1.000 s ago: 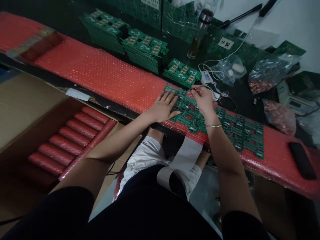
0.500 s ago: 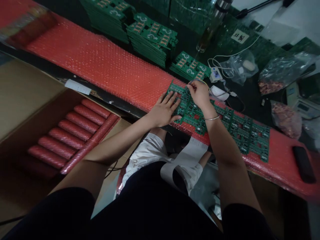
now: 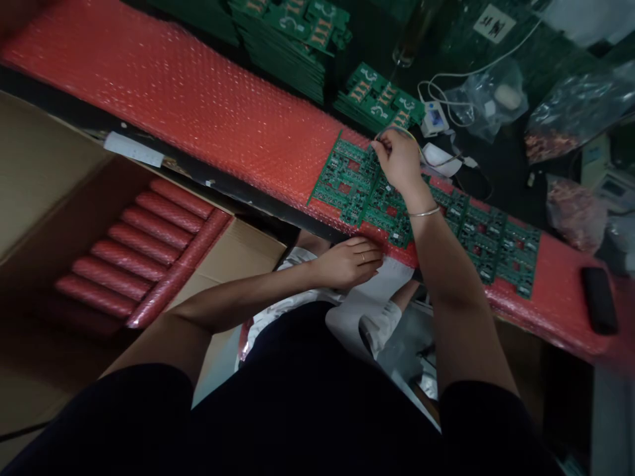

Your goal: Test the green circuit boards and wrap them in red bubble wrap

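Observation:
My right hand (image 3: 397, 162) is closed in a pinch at the upper edge of the green circuit boards (image 3: 347, 175). Thin coloured wires (image 3: 407, 134) loop over it, and their end is hidden in my fingers. My left hand (image 3: 350, 263), with a ring, rests below the boards at the table's front edge, its fingers curled beside a white paper strip (image 3: 391, 274). Whether it grips the strip is hidden. The boards lie in a row on red bubble wrap (image 3: 198, 99); the strip hangs from the table's edge down over my lap.
Stacks of green boards (image 3: 381, 92) stand behind the wrap. Near them are a small display device (image 3: 434, 119) with a white cable and plastic bags (image 3: 575, 211) of copper-coloured parts. A black phone-like object (image 3: 598, 301) lies at right. An open carton (image 3: 248, 248) holds red bubble-wrapped rolls (image 3: 133, 254).
My left hand has come off the boards, moved down to the table's front edge and curled its fingers. My right hand keeps its pinch at the boards. The camera view has shifted slightly.

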Demonstrator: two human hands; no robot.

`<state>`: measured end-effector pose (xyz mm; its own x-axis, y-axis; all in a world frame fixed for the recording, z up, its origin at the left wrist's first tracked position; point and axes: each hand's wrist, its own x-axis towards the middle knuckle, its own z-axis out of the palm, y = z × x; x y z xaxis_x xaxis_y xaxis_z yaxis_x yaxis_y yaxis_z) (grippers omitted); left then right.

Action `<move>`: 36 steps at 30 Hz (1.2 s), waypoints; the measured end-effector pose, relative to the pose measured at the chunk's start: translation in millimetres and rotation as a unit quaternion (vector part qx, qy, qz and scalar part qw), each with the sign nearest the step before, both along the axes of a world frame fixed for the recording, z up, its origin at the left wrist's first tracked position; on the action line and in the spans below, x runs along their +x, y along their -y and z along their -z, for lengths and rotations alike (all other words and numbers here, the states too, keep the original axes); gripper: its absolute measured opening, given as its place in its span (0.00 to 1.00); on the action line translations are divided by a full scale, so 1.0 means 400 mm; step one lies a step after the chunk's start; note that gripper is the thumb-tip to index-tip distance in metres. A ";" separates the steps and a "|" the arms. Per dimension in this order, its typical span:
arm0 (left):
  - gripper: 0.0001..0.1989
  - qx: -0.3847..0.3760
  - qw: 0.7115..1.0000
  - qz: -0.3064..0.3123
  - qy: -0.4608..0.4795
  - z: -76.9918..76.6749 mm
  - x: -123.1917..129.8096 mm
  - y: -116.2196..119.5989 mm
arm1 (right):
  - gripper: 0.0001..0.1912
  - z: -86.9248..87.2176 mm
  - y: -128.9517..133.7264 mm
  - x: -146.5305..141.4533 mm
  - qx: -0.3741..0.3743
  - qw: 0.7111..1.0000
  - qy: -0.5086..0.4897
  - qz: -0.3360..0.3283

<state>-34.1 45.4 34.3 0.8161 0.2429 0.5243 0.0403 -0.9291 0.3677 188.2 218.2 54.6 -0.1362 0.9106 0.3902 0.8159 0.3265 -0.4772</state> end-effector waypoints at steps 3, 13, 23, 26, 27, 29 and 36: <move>0.16 0.011 0.999 0.027 -0.014 0.038 0.012 0.024 | 0.15 0.000 -0.002 0.005 -0.020 1.000 0.006 0.016; 0.24 0.026 0.997 -0.014 -0.076 0.105 0.033 0.072 | 0.26 0.000 0.007 0.008 -0.007 1.000 -0.006 0.011; 0.24 0.040 0.997 -0.039 -0.062 0.119 0.029 0.100 | 0.27 0.004 0.011 -0.002 0.006 0.999 0.047 0.026; 0.24 0.040 0.997 -0.036 -0.061 0.116 0.024 0.105 | 0.26 0.000 0.011 -0.003 0.009 0.999 0.043 0.022; 0.24 0.037 0.997 -0.035 -0.060 0.115 0.021 0.106 | 0.25 -0.002 0.011 -0.003 0.009 0.999 0.041 0.021; 0.25 0.029 0.998 -0.031 -0.054 0.114 0.017 0.107 | 0.25 -0.005 0.011 -0.004 0.011 0.999 0.038 0.018; 0.22 0.038 0.998 -0.041 -0.013 0.117 0.024 0.101 | 0.24 -0.007 0.008 -0.002 0.013 0.999 0.034 0.016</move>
<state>-24.5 5.1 -12.6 0.8086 0.2706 0.5225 0.1267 -0.9473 0.2944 187.3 215.2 57.5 -0.1338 0.9049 0.4041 0.8563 0.3109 -0.4125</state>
